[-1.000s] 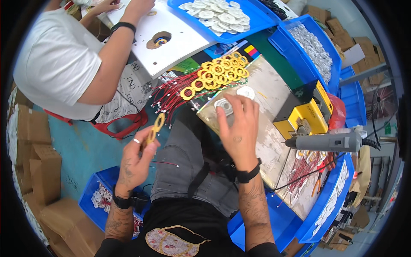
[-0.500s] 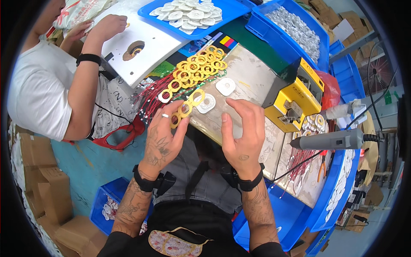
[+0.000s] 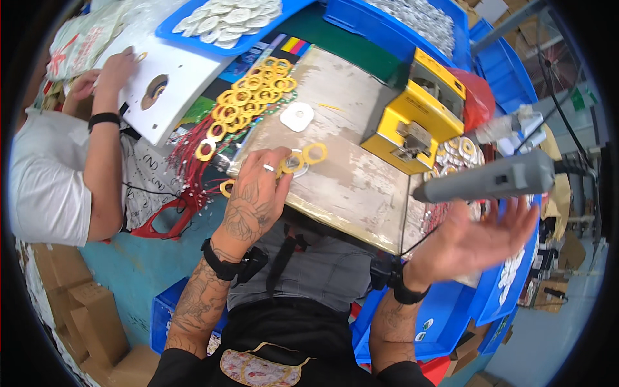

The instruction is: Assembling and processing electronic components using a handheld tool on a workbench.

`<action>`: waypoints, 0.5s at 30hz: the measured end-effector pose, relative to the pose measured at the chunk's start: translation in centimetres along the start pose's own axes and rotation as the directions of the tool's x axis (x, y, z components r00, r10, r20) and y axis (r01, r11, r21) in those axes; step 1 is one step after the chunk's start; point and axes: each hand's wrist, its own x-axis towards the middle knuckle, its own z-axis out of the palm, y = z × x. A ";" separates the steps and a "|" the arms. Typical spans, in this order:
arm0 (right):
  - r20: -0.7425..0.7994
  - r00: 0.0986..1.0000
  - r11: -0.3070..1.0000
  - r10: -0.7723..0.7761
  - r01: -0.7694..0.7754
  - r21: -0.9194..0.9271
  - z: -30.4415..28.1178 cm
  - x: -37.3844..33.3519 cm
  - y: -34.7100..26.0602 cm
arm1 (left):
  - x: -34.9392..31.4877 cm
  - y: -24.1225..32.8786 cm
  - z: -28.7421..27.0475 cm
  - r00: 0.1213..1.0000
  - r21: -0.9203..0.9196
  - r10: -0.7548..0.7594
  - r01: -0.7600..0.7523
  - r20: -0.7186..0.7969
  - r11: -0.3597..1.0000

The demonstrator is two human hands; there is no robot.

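Observation:
My left hand is closed, thumb and fingers pinching a strip of yellow rings above the worn board. A white disc shows partly under that strip. Another yellow ring sticks out on the far side of my left hand; whether it belongs to the same strip I cannot tell. Just beyond lies a second white square-cornered disc. My right hand, slightly blurred, is open with fingers spread, just below a grey pen-shaped power tool with a cable. It does not grip the tool.
Yellow ring strips with red wires are heaped at the board's left. A yellow machine stands on the right. Blue trays hold white parts. At left, another person's arm works over a white panel.
My right hand has swung from the board out to the right, its fingers spreading under the grey tool. My left hand still holds the ring strip over the white disc. The view has shifted.

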 end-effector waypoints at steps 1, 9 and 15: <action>0.055 0.993 0.990 0.107 -0.111 0.081 0.4 0.1 0.5 | -0.1 0.7 0.5 1.000 -0.013 0.015 -0.015 0.016 1.000; 0.182 0.945 0.899 0.270 -0.315 0.303 -0.4 0.1 1.5 | -0.7 4.4 3.3 0.969 -0.151 0.224 -0.207 0.106 0.967; 0.156 0.925 0.903 0.348 -0.375 0.210 -2.7 -0.1 1.5 | -2.3 4.2 0.8 0.993 -0.148 0.097 -0.085 0.071 0.985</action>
